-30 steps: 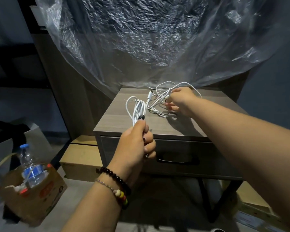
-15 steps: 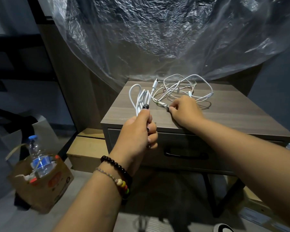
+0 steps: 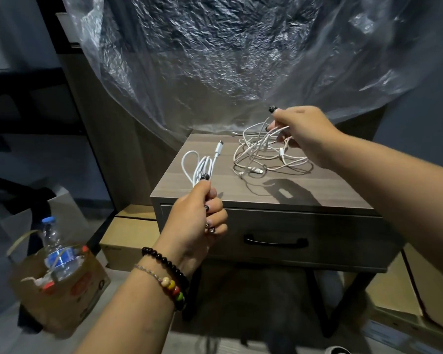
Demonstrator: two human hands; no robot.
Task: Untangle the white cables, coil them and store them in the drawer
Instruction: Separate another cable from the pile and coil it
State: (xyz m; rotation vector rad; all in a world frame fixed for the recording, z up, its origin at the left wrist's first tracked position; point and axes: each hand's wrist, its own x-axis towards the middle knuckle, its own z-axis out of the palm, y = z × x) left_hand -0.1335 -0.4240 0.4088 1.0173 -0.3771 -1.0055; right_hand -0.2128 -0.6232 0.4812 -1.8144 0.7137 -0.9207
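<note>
My left hand (image 3: 193, 221) grips a coiled white cable (image 3: 198, 166) above the front left corner of the nightstand, its loops and USB plug sticking up past my fist. A tangle of white cables (image 3: 264, 155) lies on the wooden top (image 3: 253, 190) toward the back. My right hand (image 3: 303, 130) pinches a few strands of that tangle and holds them lifted above the top. The drawer (image 3: 343, 238) below is closed, its black handle (image 3: 275, 242) facing me.
Crinkled clear plastic sheeting (image 3: 215, 60) hangs behind the nightstand. A cardboard box (image 3: 59, 290) with a water bottle (image 3: 56, 249) stands on the floor at left. Flat cardboard boxes (image 3: 128, 233) lie beside and under the nightstand.
My right hand has moved from the front of the tangle to its back right and lifted strands. The coil in my left hand now hangs apart from the tangle.
</note>
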